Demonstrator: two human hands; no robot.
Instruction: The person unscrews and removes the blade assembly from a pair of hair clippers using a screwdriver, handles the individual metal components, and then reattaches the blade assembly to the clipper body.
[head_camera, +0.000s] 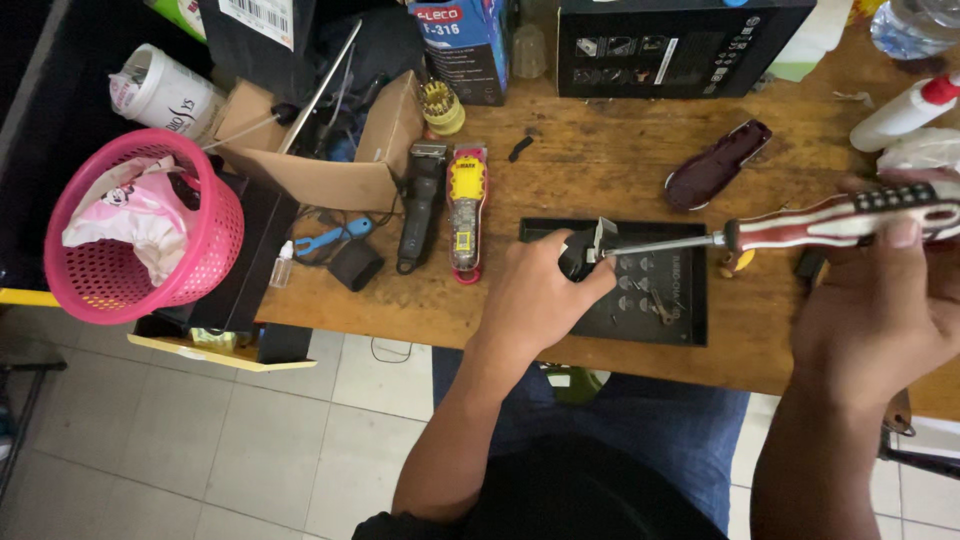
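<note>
Landmark: black tray lying flat on the wooden table.

Left hand sits over the tray's left end, fingers wrapped round a small black clipper head with a metal blade piece showing at its top. The part is held just above the tray's left corner.

Right hand is to the right of the tray, fingers closed round the red-and-white striped handle of a screwdriver. Its metal shaft runs leftward across the tray's upper edge; the tip meets the clipper head at the blade piece.

Small screws or metal bits lie inside the tray, near its middle.

Left of the tray: a yellow-and-red clipper and a black clipper, side by side. Farther left, a pink basket. Above the tray's right end, a dark red housing shell.
</note>
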